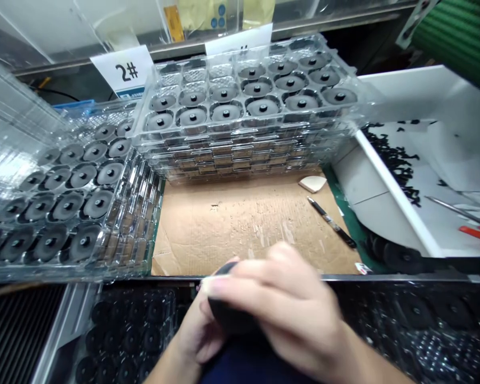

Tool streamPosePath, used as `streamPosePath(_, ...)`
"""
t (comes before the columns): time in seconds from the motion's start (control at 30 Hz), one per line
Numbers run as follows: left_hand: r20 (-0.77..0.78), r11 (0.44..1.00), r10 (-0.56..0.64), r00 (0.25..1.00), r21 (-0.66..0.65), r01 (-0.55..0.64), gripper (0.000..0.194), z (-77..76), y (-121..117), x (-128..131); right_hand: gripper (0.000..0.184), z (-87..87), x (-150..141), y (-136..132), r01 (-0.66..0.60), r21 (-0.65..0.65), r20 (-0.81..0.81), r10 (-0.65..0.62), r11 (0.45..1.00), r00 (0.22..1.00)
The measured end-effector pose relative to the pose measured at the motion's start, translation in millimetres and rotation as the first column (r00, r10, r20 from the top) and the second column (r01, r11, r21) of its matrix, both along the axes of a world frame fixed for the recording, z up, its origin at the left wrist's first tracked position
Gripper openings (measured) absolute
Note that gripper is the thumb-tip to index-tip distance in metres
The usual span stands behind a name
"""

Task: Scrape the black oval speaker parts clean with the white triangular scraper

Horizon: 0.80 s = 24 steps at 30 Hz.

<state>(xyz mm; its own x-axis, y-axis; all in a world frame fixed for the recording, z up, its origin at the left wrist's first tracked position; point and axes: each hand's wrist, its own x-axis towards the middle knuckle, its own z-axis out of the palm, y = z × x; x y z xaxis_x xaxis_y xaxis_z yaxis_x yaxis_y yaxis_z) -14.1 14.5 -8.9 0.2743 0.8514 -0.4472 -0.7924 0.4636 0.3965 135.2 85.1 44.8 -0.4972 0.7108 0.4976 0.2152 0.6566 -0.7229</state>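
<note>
Close to my body, in front of the cardboard's near edge, both hands grip a black, rounded part [229, 314]. My left hand [198, 325] is closed around its left side, fingers partly hidden. Over the top and right side comes my right hand [282, 298], slightly blurred, its thumb and fingers pinched at the part's upper edge. Whether a smaller piece sits in that pinch cannot be made out. The part's lower end merges with dark blue cloth behind it.
Stacked clear trays [240, 144] of dark discs stand behind the cardboard [208, 224], with more trays [116, 224] at left. A pen [331, 222] and a pale wedge [313, 183] lie on the cardboard. At right, a white bin [400, 194] holds small black pieces [392, 160].
</note>
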Motion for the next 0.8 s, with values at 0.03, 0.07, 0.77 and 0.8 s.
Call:
streamPosePath(0.03, -0.048, 1.0, 0.019, 0.999, -0.007, -0.019, 0.046, -0.7, -0.8, -0.4, 0.024, 1.1, -3.7, 1.1, -0.061, 0.011, 0.029, 0.061, 0.998, 0.998)
streamPosePath(0.07, -0.091, 0.999, 0.039, 0.995, -0.011, -0.04, 0.046, -0.8, -1.2, -1.6, 0.023, -2.0, -5.7, 2.6, -0.061, -0.028, 0.061, 0.063, 0.998, 0.996)
streamPosePath(0.77, -0.286, 0.978, 0.179, 0.941, -0.054, -0.203, 0.056, -2.3, -1.5, -9.8, 0.029, -3.9, -9.5, -4.1, -0.042, -0.061, 0.094, 0.047, 0.997, 0.994)
streamPosePath(0.8, -0.315, 0.975, 0.185, 0.931, -0.056, -0.213, 0.056, -1.5, -1.5, -11.0, 0.028, -3.9, -11.3, -3.4, 0.015, -0.082, 0.146, -0.002, 0.997, 0.989)
